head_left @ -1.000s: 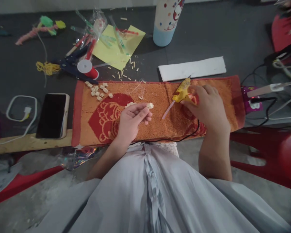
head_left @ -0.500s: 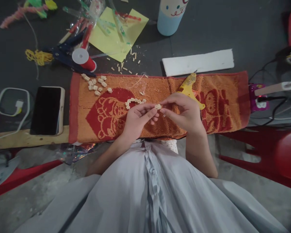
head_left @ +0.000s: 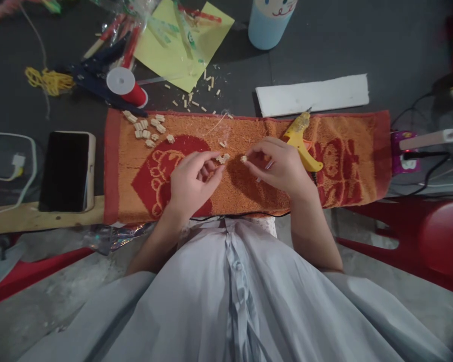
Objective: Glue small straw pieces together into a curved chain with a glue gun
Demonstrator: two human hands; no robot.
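Between its thumb and fingers my left hand (head_left: pixel 195 182) pinches the curved chain of small pale pieces (head_left: pixel 222 159), most of it hidden by the hand. My right hand (head_left: pixel 278 165), a short way to the right, grips a small pale piece (head_left: pixel 243 158) at its fingertips; a thin clear stick shows under its fingers. Both hands are over the orange and red towel (head_left: pixel 234 193). Several pale clusters (head_left: pixel 146 134) lie at the towel's upper left. The yellow glue gun (head_left: pixel 299 138) rests just right of my right hand.
A white strip (head_left: pixel 313 96) and a blue bottle (head_left: pixel 268 25) are behind the towel. Left stand a red thread spool (head_left: pixel 126 86), yellow paper (head_left: pixel 151 48) with wrapped sticks, and a phone (head_left: pixel 67 171). A purple power socket (head_left: pixel 404 163) with cables sits right.
My hands have moved apart, the left one going left. The curved chain has left the towel and is now in my left hand; the small piece is at my right fingertips.
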